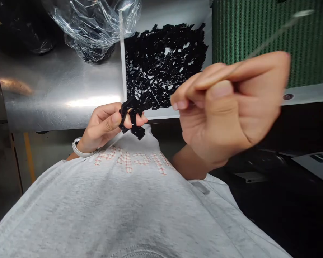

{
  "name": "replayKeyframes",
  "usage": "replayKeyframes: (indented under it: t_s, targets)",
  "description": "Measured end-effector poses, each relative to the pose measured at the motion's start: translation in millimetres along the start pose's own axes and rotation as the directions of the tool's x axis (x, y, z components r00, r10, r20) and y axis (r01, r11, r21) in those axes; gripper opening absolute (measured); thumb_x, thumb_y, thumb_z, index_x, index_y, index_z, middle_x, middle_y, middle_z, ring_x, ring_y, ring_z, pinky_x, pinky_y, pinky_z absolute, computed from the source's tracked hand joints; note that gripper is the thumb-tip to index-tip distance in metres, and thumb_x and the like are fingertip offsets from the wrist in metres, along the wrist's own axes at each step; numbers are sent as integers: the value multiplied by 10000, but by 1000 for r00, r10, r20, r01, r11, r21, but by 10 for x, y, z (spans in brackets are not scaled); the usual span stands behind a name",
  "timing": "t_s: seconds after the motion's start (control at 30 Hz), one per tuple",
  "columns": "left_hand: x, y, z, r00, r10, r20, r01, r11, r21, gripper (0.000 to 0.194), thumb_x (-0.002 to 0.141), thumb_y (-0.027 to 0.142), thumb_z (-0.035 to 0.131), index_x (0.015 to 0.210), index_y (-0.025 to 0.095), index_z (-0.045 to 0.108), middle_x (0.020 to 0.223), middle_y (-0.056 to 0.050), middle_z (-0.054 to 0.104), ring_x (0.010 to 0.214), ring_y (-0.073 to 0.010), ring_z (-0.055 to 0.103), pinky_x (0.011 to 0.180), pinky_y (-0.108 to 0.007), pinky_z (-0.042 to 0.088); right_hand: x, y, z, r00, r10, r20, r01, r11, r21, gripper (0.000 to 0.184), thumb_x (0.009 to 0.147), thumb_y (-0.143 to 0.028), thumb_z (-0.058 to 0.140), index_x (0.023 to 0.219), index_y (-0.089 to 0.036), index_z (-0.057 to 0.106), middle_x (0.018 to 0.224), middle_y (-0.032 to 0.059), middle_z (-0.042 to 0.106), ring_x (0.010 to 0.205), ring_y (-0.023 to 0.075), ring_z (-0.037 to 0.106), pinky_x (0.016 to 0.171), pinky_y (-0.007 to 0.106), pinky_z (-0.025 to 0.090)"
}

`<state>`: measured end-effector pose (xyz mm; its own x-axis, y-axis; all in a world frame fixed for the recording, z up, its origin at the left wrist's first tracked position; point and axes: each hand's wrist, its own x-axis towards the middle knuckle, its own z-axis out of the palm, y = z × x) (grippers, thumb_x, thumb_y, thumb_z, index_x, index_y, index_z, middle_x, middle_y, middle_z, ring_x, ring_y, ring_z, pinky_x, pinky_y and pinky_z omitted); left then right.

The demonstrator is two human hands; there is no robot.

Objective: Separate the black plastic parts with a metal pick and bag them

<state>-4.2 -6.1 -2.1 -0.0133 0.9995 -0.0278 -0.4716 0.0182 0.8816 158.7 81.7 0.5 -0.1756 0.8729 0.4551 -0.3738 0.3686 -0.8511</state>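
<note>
My left hand [103, 123] is closed on a small black angular plastic part [133, 118], pinched between thumb and fingers in front of my chest. It has notches and cut-outs; whether it is one part or two together, I cannot tell. Raised closer to the camera, my right hand [231, 107] is closed around a thin rod [274, 36] that slants up to the right. Motion smears the rod, and a pale spot shows at its far end. Behind both hands lies a thick layer of similar black plastic parts [164, 61] on a white surface.
A clear plastic bag [97, 28] with dark contents stands on the metal worktop [70, 82] at the left. A white divider strip [123, 64] borders the black parts. To the right runs a green ribbed conveyor belt [239, 32] with a pale metal edge [309, 92].
</note>
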Motion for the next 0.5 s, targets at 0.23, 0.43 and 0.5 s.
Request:
replayKeyframes:
  t_s: [0.23, 0.43, 0.5]
  targets:
    - [-14, -45, -51, 1000, 3, -20, -3, 1000, -2, 459, 918, 543, 739, 613, 214, 639, 668, 7, 637, 788, -176, 717, 955, -388, 615, -73, -111, 11, 749, 546, 377, -590, 807, 3, 371, 1025, -541, 637, 830, -234, 563, 735, -29, 586, 697, 121, 606, 634, 260, 507]
    - [-6, 9, -5, 997, -28, -78, 27, 1000, -14, 413, 889, 532, 769, 625, 229, 676, 649, 3, 624, 824, -219, 735, 907, -435, 645, -13, -154, -35, 719, 558, 415, -586, 807, -72, 322, 944, -514, 754, 886, -242, 590, 660, -65, 463, 550, 90, 453, 514, 249, 392]
    - [-5, 21, 9, 994, -58, -94, 57, 998, -21, 421, 851, 546, 800, 610, 228, 665, 626, -2, 602, 863, -253, 748, 874, -447, 651, -22, -144, -51, 720, 550, 423, -583, 810, -61, 304, 949, -509, 745, 906, -242, 608, 675, -62, 488, 549, 87, 436, 524, 249, 403]
